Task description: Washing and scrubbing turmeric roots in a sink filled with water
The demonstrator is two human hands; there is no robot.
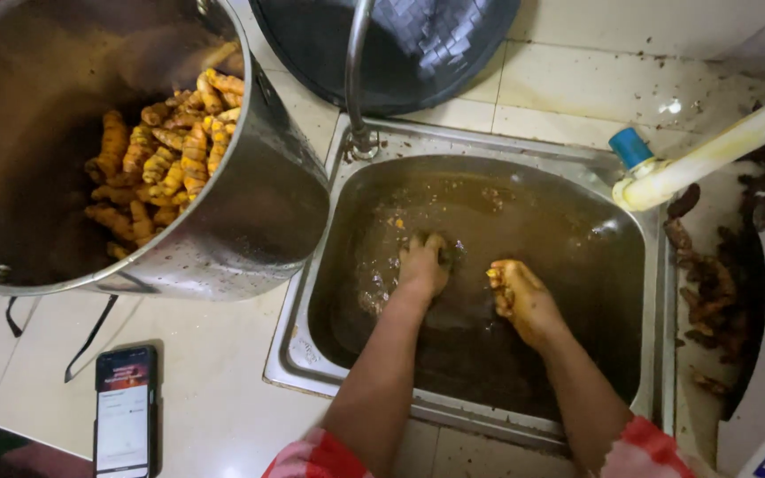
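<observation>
**Both hands down in a sink of brown water**

At the near left edge of the pale tiled counter (214,389) lies a black smartphone (124,410), its long axis running from near to far, its lit screen showing a dark band on top and a white area below. Behind it a large round steel pot (250,212) stands tilted toward the sink, holding a heap of peeled orange turmeric roots (166,164); most roots lie with their long axes slanting toward the pot's upper right wall.

The rectangular steel sink (312,354) is set into the counter and filled with murky brown water. The left hand (424,261) reaches in from the near edge, forearm slanting up and slightly right, fingers curled down around something under the water; what it is cannot be told. The right hand (522,296), stained yellow, sits just right of it, forearm slanting up and left, fingers bent closed on a small yellow root piece (498,279).

A curved steel tap (358,80) rises at the sink's far left corner. A cream pipe with a blue cap (666,173) crosses the far right corner, above dark unwashed roots (710,292) along the right edge.
</observation>
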